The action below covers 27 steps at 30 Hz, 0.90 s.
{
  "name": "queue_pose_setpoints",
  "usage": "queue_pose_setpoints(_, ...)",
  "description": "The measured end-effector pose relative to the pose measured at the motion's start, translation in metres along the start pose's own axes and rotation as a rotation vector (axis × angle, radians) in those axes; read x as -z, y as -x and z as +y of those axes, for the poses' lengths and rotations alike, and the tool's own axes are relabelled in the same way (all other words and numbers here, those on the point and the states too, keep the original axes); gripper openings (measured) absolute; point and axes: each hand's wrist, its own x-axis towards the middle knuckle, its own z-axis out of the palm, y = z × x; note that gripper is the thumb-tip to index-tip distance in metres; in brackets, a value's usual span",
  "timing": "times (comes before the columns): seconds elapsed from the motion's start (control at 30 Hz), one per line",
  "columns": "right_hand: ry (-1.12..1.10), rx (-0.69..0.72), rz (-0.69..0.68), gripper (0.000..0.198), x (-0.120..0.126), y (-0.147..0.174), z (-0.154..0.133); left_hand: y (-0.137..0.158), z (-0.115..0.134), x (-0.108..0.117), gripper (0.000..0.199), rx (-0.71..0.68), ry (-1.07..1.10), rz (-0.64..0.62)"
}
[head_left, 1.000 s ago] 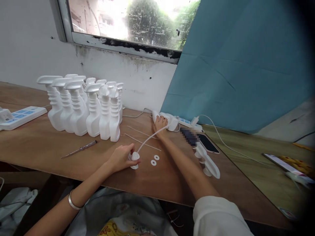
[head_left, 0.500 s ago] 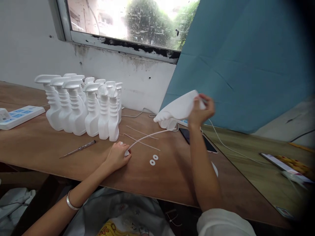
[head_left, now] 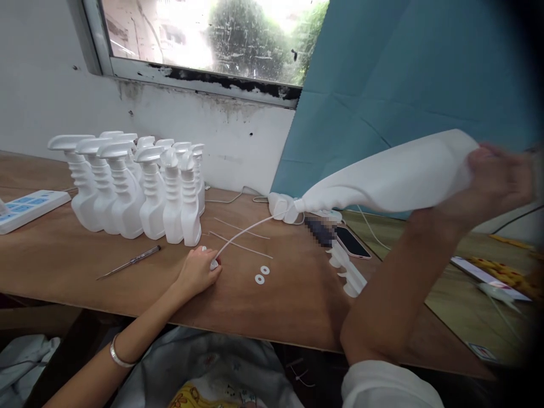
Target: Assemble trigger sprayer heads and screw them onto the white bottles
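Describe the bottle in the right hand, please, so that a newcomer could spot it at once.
Find the blue sheet hanging beside the window. In front of it, the right hand holds a white bottle aslant, its neck low and to the left. Unlike the upright bottles at the left, which wear spray heads, it has none.

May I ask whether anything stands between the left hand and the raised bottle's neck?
Nothing visible blocks the way: only the white tube spans the gap between the left hand and the neck of the bottle in the right hand. Two thin rods lie below on the table.
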Motion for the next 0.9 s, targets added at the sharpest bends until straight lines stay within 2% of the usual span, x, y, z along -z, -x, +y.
queue_pose_setpoints(0.17,0.021,-0.006,0.130,0.029,-0.019,-0.001,0.006,0.000,0.002,0.002,0.013,0.007,0.006,-0.022)
queue_pose_setpoints(0.27,-0.010,-0.004,0.326,0.017,-0.037,-0.001,0.016,-0.001,0.004,0.003,0.013,0.016,0.014,-0.053)
queue_pose_setpoints(0.33,-0.079,-0.030,0.433,0.012,-0.060,0.003,0.019,-0.001,0.004,0.002,0.014,0.018,0.040,-0.055)
queue_pose_setpoints(0.4,-0.144,-0.062,0.400,0.014,-0.089,0.010,0.015,0.000,0.004,-0.001,0.022,0.015,0.103,-0.031)
queue_pose_setpoints(0.5,-0.190,-0.080,0.240,0.018,-0.132,0.024,0.002,0.000,0.005,-0.003,0.030,0.037,0.212,-0.006)
queue_pose_setpoints(0.6,-0.221,-0.090,0.114,0.019,-0.158,0.038,-0.014,0.000,0.005,-0.003,0.030,0.108,0.300,0.003)
queue_pose_setpoints(0.7,-0.235,-0.085,0.055,0.020,-0.166,0.046,-0.024,-0.001,0.005,-0.002,0.040,0.172,0.359,0.045)
queue_pose_setpoints(0.9,-0.220,-0.107,0.100,0.019,-0.160,0.047,-0.028,-0.001,0.007,0.002,0.050,0.192,0.419,0.048)
